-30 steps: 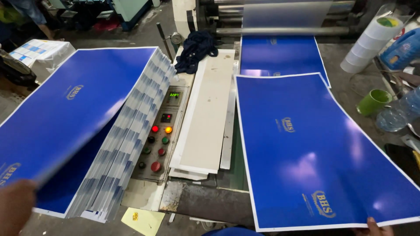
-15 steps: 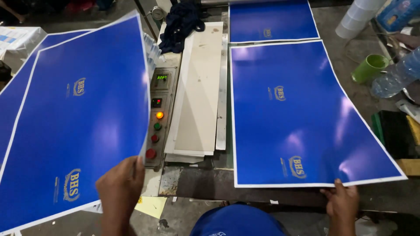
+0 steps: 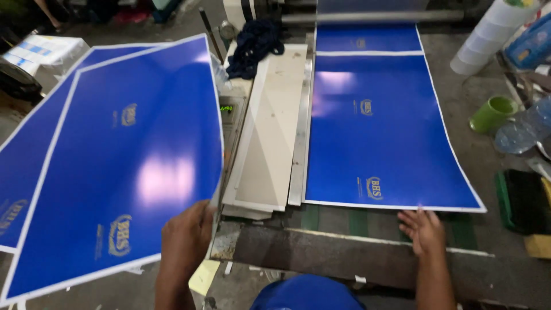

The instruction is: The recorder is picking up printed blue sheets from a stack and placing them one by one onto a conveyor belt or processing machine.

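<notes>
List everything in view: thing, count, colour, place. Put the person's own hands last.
lifted sheet: one, glossy blue with white border, held up at left
sheet stack: one, blue, under the lifted sheet
flat sheet: one, blue, on the machine bed at right
far sheet: one, blue, beyond the flat sheet
pale boards: a few, off-white, centre
dark cloth: one, navy, top centre
green cup: one, right
white rolls: a stack, top right
blue cap: one, bottom edge
left hand: gripping the lifted sheet's corner
right hand: at the flat sheet's near edge
</notes>
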